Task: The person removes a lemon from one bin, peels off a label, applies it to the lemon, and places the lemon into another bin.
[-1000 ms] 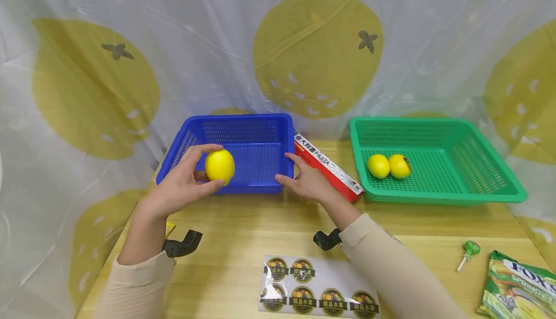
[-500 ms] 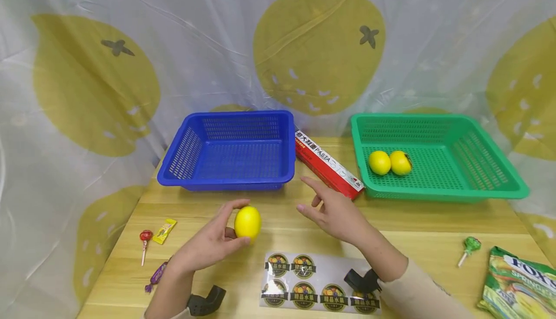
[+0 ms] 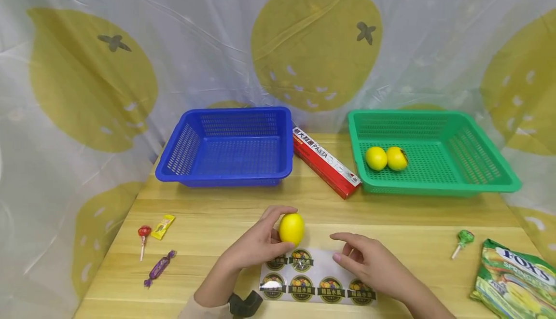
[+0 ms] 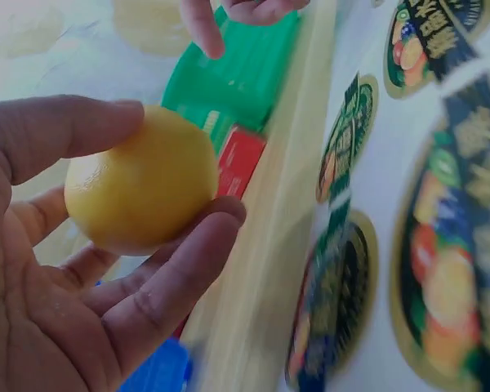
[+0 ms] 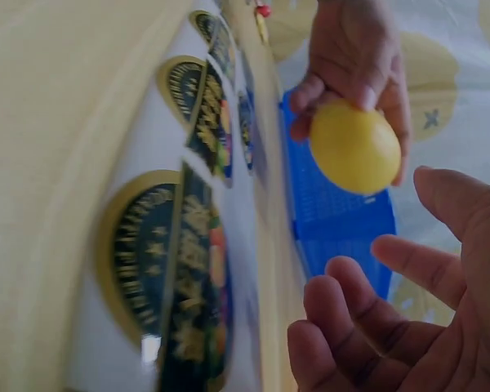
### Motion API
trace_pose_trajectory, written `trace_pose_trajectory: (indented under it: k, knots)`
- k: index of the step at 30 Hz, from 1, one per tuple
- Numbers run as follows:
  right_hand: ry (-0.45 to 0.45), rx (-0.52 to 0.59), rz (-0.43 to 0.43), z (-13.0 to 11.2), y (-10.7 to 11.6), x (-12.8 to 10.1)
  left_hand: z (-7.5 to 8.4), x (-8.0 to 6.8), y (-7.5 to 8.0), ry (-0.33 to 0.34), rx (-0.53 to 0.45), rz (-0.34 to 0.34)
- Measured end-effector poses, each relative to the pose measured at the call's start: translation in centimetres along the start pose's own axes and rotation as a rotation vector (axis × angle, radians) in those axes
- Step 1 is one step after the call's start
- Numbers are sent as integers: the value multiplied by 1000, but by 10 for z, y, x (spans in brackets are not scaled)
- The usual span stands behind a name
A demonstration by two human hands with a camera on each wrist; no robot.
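Note:
My left hand (image 3: pixel 256 242) holds a smooth, round yellow fruit (image 3: pixel 291 228) between thumb and fingers, above the upper left of a white sticker sheet (image 3: pixel 323 261). The left wrist view shows the fruit (image 4: pixel 143 184) gripped, its underside partly hidden by fingers. My right hand (image 3: pixel 375 263) hovers at the sheet's right side, fingers loosely bent and holding nothing. In the right wrist view that hand (image 5: pixel 408 310) is apart from the fruit (image 5: pixel 355 147). Round dark labels with fruit pictures are printed on the sheet; its upper row has labels only at the left.
A blue basket (image 3: pixel 234 182) stands at back left, a green basket (image 3: pixel 434 189) with two yellow fruits (image 3: pixel 386 159) at back right. Between them lies a red pasta box (image 3: pixel 326 164). Candies (image 3: pixel 159 268) lie left; a green lollipop (image 3: pixel 465 237) and soup packet (image 3: pixel 514 280) lie right.
The left hand has carried the yellow fruit from over the blue basket down and right to the sticker sheet. The right hand has left the blue basket's edge and come toward the sheet.

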State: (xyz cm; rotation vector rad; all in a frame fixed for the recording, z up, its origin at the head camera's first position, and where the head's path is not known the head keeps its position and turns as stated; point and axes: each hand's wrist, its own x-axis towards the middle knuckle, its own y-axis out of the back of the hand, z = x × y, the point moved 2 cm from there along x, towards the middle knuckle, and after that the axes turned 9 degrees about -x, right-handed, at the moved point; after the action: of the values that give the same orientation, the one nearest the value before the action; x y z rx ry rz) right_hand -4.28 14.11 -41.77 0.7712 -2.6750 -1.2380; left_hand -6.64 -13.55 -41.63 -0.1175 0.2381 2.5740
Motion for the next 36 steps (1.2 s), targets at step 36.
trace_pose_trajectory:
  k: [36]
  knots:
    - [10,66,-116,27,-22,7,-22,73,-22,82,256,59]
